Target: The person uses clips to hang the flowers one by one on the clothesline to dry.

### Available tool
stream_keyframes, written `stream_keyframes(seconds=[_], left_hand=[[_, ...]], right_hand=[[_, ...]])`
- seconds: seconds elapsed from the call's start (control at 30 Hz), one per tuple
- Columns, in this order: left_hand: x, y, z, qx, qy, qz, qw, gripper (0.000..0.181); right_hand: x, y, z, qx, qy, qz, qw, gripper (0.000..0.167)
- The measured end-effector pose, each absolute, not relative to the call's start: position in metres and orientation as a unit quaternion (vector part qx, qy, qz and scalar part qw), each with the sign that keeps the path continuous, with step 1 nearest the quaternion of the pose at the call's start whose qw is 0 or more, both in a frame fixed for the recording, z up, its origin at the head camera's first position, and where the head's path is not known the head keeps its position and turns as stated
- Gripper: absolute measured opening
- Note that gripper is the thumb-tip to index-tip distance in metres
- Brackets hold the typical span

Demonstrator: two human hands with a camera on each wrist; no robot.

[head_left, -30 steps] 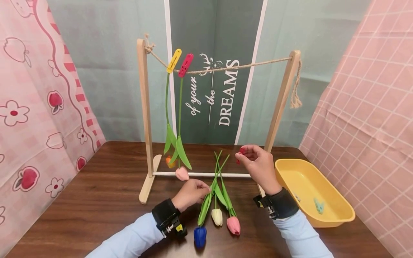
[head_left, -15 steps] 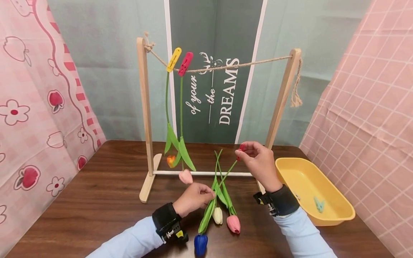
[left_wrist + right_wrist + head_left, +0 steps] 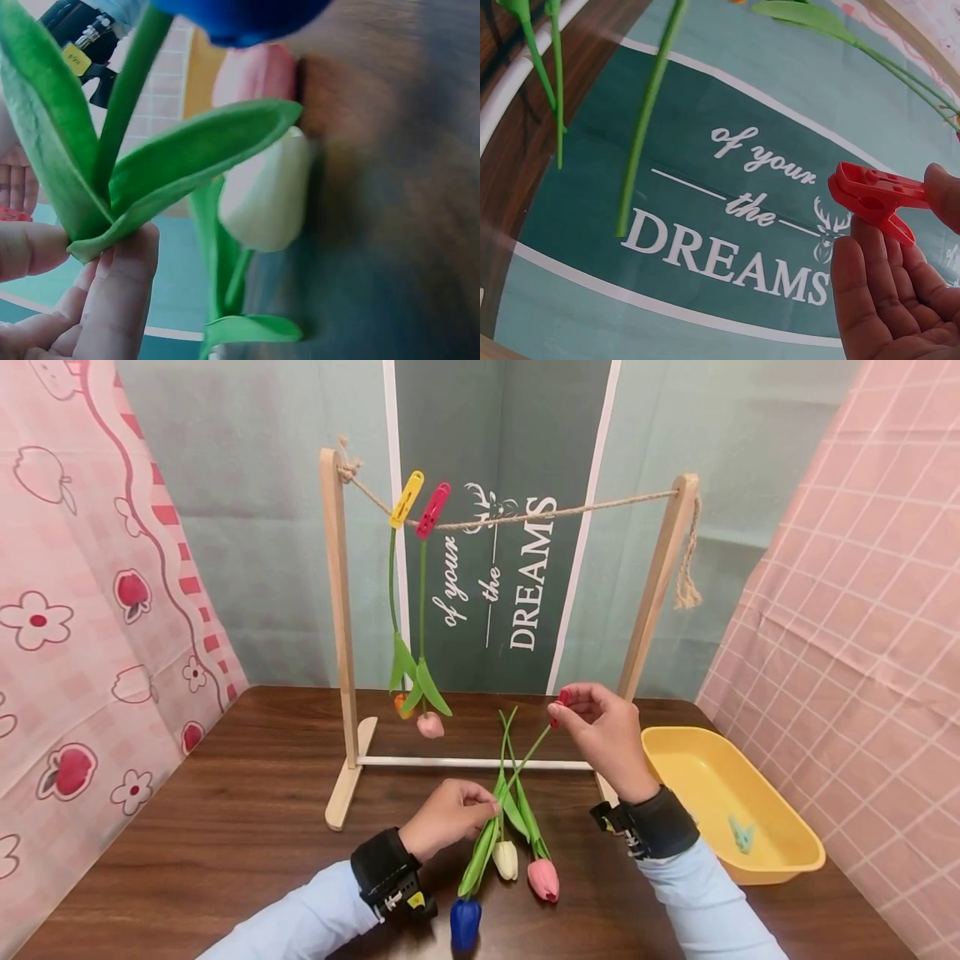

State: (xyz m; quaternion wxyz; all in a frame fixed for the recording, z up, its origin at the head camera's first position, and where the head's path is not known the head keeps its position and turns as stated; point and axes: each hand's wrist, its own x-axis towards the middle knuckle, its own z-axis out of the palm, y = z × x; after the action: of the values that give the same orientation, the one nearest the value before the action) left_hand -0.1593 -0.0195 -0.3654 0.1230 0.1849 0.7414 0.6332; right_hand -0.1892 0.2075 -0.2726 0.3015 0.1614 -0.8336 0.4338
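My left hand (image 3: 452, 818) pinches the blue tulip (image 3: 465, 925) at the base of its leaves, as the left wrist view shows. Its bare stem (image 3: 645, 135) slants up toward my right hand (image 3: 603, 739). There, thumb and fingers grip a red clothespin (image 3: 874, 191). In the right wrist view the stem's tip stands apart from the clothespin. A white tulip (image 3: 506, 862) and a pink tulip (image 3: 543, 881) lie on the table beside the blue one, their stems crossing.
A wooden rack (image 3: 340, 610) carries a rope (image 3: 600, 508). A yellow clothespin (image 3: 407, 500) and a red-pink clothespin (image 3: 432, 510) hold an orange tulip (image 3: 403, 705) and a pale pink tulip (image 3: 430, 725) there. At right, a yellow basin (image 3: 697, 760) contains a light green clothespin (image 3: 741, 835).
My left hand has shifted slightly right, tilting the blue tulip's stem toward my right hand. The red clothespin has moved little. The hanging tulips have swung.
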Motion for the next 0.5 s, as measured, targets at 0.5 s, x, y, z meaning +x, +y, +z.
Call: stream_keyframes(seconds=[0.5], left_hand=[[-0.16, -0.028, -0.337, 0.205, 0.72, 0.656, 0.094, 0.024]], right_hand=[[-0.192, 0.206, -0.243, 0.175, -0.813, 0.436, 0.345, 0.022]])
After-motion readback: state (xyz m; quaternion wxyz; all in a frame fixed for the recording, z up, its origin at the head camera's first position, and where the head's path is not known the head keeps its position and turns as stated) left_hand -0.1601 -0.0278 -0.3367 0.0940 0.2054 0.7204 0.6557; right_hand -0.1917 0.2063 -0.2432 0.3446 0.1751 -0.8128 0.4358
